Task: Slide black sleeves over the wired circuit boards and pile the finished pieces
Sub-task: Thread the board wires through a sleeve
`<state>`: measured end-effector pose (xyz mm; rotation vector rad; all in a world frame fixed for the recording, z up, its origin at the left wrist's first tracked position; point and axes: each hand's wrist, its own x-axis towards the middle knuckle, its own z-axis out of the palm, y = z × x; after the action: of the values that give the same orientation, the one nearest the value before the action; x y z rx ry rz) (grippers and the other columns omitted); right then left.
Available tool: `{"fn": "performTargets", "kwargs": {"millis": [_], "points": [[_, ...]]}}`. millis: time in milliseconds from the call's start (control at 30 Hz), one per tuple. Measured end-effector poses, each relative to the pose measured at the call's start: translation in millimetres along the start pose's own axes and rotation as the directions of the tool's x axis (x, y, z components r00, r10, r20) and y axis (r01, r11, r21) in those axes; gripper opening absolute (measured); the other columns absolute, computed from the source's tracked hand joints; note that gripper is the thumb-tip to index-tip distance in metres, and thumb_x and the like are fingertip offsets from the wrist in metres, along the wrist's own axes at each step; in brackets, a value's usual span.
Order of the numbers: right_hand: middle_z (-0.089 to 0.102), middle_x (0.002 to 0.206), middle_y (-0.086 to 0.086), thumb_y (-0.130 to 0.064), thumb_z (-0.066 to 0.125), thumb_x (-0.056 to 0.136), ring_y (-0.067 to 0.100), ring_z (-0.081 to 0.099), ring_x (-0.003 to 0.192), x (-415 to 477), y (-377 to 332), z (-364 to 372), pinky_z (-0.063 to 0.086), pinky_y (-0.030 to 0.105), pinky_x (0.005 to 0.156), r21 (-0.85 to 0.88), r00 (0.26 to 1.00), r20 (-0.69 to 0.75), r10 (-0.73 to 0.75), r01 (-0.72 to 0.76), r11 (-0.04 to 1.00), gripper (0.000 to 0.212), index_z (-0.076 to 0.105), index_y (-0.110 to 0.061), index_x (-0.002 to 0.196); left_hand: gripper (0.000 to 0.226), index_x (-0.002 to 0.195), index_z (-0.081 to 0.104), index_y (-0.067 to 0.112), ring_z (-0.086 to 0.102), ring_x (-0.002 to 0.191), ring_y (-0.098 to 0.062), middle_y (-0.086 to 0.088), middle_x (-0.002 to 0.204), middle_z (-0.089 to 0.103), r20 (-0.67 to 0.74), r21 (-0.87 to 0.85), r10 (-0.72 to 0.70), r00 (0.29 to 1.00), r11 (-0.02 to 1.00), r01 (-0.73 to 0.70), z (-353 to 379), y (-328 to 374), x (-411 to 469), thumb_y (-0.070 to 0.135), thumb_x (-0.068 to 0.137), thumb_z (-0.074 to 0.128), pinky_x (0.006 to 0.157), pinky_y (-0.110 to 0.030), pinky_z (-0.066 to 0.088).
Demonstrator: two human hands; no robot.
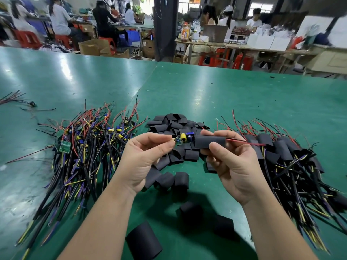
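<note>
Sleeving is mid-step: a circuit board point(183, 139) is pinched by the left hand point(148, 156), approx. half exposed, while its black sleeve point(209, 142) is gripped by the right hand point(231, 162) above the surface point(206, 91). Finished pcs point(293, 158) are piled right; many unsleeved boards point(90, 139) remain left, w/ spare sleeves point(174, 126) between.

Circuit board point(183, 140) half hidden inside black sleeve point(209, 142); background workers blurred, forearms cut off below.
</note>
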<state>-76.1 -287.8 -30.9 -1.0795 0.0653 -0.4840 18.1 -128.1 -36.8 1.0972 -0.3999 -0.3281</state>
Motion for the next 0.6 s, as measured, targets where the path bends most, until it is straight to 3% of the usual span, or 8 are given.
{"fn": "performTargets", "kwargs": {"millis": [100,267,367,467,600], "points": [[0.074,0.097,0.010,-0.018,0.081,0.051,0.021,0.070,0.063,0.1,0.4,2.7,0.051,0.018,0.052,0.000,0.999,-0.040,0.003,-0.003,1.000,0.026,0.070,-0.021,0.074,0.015,0.066,0.077,0.015,0.060,0.052,0.000,0.003,0.063,0.070,0.024,0.004,-0.003,1.000,1.000,0.003,-0.3,-0.8,0.4,0.004,0.059,0.071,0.048,-0.008,0.042],[0.075,0.082,0.007,-0.014,0.072,0.059,0.018,0.069,0.057,0.4,2.9,6.5,0.049,0.017,0.048,-0.043,0.989,-0.146,0.000,-0.007,0.999,0.025,0.062,-0.010,0.081,0.028,0.080,0.079,0.021,0.065,0.062,-0.001,0.002,0.070,0.073,0.090,0.030,-0.048,0.995,0.999,0.045,-0.9,-3.1,-0.2,0.009,0.055,0.073,0.054,-0.008,0.046],[0.074,0.082,0.004,-0.015,0.069,0.063,0.014,0.068,0.058,0.3,4.2,5.2,0.049,0.016,0.049,0.010,0.986,-0.167,0.026,-0.024,1.000,0.024,0.062,-0.011,0.085,0.025,0.080,0.079,0.022,0.053,0.050,0.002,0.003,0.065,0.070,0.119,0.056,-0.081,0.990,0.996,0.075,-0.2,-2.2,-1.7,0.011,0.059,0.072,0.045,-0.008,0.033],[0.074,0.097,0.007,-0.018,0.071,0.062,0.014,0.067,0.060,0.6,3.7,3.4,0.049,0.016,0.054,0.039,0.992,-0.118,0.046,-0.041,0.998,0.027,0.062,-0.012,0.087,0.025,0.082,0.080,0.023,0.037,0.047,-0.003,0.005,0.062,0.067,0.156,0.110,-0.086,0.984,0.991,0.070,-2.0,-2.5,-1.9,0.019,0.059,0.074,0.050,-0.020,0.018],[0.074,0.099,0.010,-0.007,0.065,0.068,0.017,0.067,0.066,0.9,1.9,-1.4,0.052,0.018,0.060,0.053,0.998,-0.032,0.046,-0.045,0.998,0.017,0.065,-0.015,0.084,0.023,0.081,0.079,0.018,0.053,0.048,0.003,0.006,0.061,0.069,0.242,0.070,-0.056,0.969,0.997,0.040,-2.9,-2.1,-2.4,0.016,0.059,0.073,0.048,-0.006,0.037]]}}
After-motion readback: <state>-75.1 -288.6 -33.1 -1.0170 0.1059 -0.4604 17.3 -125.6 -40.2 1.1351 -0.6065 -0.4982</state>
